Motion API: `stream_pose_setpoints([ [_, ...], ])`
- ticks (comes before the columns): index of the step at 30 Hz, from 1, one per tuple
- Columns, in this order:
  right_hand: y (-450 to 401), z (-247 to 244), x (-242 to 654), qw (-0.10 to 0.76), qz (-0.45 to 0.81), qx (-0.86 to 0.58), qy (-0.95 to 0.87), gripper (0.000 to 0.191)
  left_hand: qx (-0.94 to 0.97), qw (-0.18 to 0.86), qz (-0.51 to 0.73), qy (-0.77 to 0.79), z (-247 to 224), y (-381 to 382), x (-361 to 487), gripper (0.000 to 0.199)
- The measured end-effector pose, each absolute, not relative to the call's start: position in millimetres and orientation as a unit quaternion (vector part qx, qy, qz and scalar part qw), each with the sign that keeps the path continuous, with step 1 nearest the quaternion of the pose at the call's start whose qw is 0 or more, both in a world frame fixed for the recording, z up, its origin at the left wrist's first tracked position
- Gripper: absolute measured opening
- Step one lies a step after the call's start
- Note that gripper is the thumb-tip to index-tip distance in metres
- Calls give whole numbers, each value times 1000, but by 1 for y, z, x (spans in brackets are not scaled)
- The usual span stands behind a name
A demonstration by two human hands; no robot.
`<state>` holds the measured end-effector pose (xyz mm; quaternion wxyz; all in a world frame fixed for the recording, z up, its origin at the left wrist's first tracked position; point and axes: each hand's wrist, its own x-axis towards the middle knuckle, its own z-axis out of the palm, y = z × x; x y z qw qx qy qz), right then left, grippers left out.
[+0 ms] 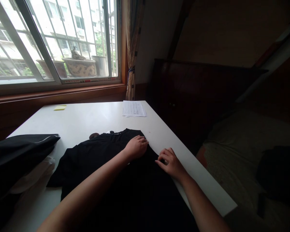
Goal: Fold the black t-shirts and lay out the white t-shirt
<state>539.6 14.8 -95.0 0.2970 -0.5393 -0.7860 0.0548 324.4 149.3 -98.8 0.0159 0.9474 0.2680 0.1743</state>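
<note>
A black short-sleeved shirt (pixel 87 158) lies spread on the white table (pixel 94 112), its collar toward the far side and one sleeve out to the left. My left hand (pixel 137 147) rests on the shirt's upper right part, fingers bent together at the fabric edge; whether cloth is pinched between them is hidden. Beside the shirt's right edge is my right hand (pixel 170 162), thumb and fingers curved and apart, with nothing visible between them. Both forearms reach in from the bottom of the view.
Dark folded clothing (pixel 21 151) and a whitish cloth (pixel 36 174) lie at the left. Papers (pixel 134 109) and a yellow note (pixel 60 107) sit at the table's far side. A brown round object (pixel 94 135) shows behind the collar. The table's right edge runs diagonally.
</note>
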Motion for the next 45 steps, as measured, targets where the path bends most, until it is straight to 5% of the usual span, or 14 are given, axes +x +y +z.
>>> stream_pose_setpoints([
  [12, 18, -94, 542, 247, 155, -560, -776, 28, 931, 24, 121, 343, -121, 172, 316, 64],
  [27, 16, -95, 543, 229, 144, -558, -785, 25, 944, 11, 118, 309, -100, 131, 328, 49],
  [34, 16, -93, 543, 221, 149, -556, -787, 25, 940, 18, 121, 318, -119, 128, 322, 67],
  [45, 17, -95, 546, 216, 174, -564, -778, 27, 942, 24, 107, 318, -111, 145, 283, 58],
])
